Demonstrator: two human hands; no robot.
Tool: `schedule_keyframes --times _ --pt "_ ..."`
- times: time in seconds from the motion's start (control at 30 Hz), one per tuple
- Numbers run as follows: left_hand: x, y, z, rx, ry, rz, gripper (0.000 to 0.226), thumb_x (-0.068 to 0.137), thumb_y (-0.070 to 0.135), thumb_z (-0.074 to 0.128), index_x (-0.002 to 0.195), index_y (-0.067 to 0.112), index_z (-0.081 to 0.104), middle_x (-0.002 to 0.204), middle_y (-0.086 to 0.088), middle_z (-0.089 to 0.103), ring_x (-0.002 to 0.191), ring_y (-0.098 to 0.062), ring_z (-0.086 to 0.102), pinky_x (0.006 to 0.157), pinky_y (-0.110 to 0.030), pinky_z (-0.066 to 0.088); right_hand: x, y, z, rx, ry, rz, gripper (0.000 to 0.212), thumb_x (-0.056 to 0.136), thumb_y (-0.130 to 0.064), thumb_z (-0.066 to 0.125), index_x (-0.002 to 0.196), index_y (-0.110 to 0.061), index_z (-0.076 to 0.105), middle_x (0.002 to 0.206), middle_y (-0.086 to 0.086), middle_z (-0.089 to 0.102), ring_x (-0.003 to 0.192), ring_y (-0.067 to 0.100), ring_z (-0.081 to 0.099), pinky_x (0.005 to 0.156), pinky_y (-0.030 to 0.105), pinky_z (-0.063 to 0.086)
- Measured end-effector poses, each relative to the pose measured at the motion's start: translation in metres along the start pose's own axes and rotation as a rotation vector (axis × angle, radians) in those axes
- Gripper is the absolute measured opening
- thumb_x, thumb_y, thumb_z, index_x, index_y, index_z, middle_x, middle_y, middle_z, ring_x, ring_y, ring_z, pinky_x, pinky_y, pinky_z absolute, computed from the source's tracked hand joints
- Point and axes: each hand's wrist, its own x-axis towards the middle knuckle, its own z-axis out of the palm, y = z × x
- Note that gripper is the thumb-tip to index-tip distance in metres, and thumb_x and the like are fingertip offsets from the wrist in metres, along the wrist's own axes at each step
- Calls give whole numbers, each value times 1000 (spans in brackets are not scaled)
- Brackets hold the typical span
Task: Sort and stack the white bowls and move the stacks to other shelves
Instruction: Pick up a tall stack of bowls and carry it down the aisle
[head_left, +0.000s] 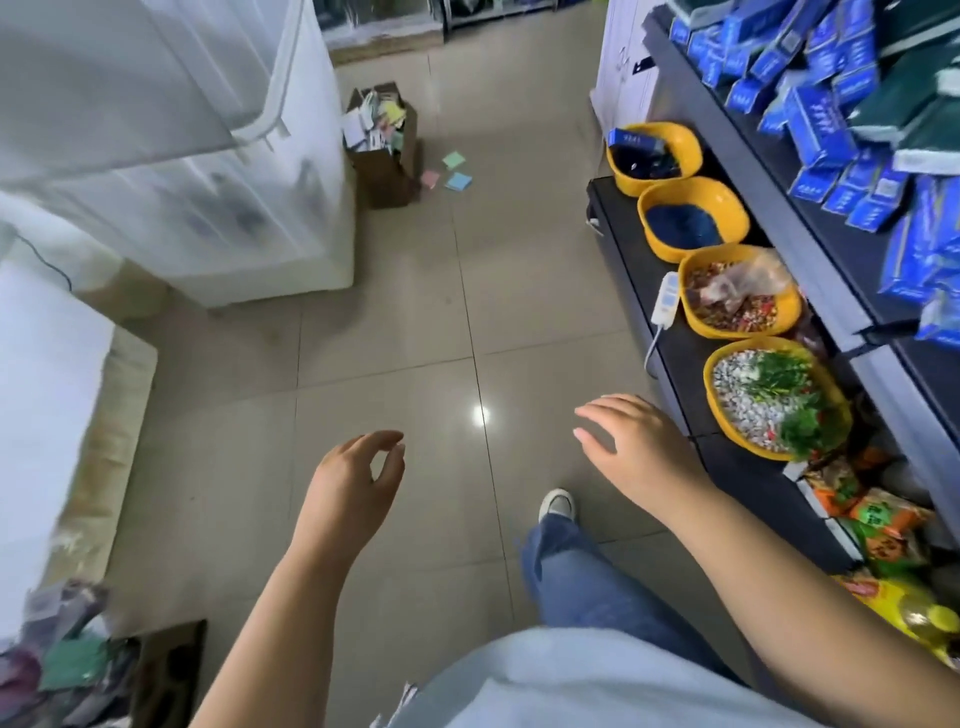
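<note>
Both your hands are empty over the floor, and I can't tell where the white bowls are from here

Your left hand (353, 483) hangs with its fingers loosely curled, holding nothing. Your right hand (636, 447) is spread flat, palm down, also empty. Just right of it sits a yellow bowl (709, 382) of pebbles and greens, the nearest of four in a row on the low black shelf (623, 234). There's tiled floor (415, 322) under both hands.

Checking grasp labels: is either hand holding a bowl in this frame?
No: the left hand and right hand are both empty above the floor, clear of the yellow bowls on the low black shelf.
</note>
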Motion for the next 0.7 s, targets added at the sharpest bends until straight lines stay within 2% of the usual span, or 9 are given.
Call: schedule_keyframes --times 0.17,0.27,0.37,0.57,0.7 --pt "95 47 -6 -4 34 -1 24 91 20 53 110 13 65 107 -4 66 70 -18 44 73 -19 30 103 38 -27 69 12 29 24 80 -12 64 99 1 69 101 18 70 97 34 65 86 44 49" --pt "145 69 -9 14 61 40 23 91 19 53 108 11 66 104 -6 68 72 -20 46 69 -15 27 154 50 -39 76 6 52 28 87 -14 59 111 0 64 116 16 64 114 31 55 97 38 41" --pt "187 82 -7 13 59 40 22 90 17 54 107 10 66 107 -7 68 80 -28 55 69 -14 27 190 63 -43 81 -36 62 32 91 -18 53 118 -3 60 126 12 59 125 25 47 103 32 32" --pt "286 106 7 30 -49 102 23 90 18 54 108 12 66 112 -5 67 71 -17 45 71 -17 29 260 93 -52 45 -95 131 32 92 -19 52 120 -4 59 127 9 59 130 22 43 105 29 28" --pt "385 151 9 -4 -92 237 23 90 18 53 109 12 66 114 -5 65 69 -18 45 71 -18 29 321 114 -83 31 -10 223 35 91 -21 53 123 -5 56 129 9 58 129 20 44 103 27 29"
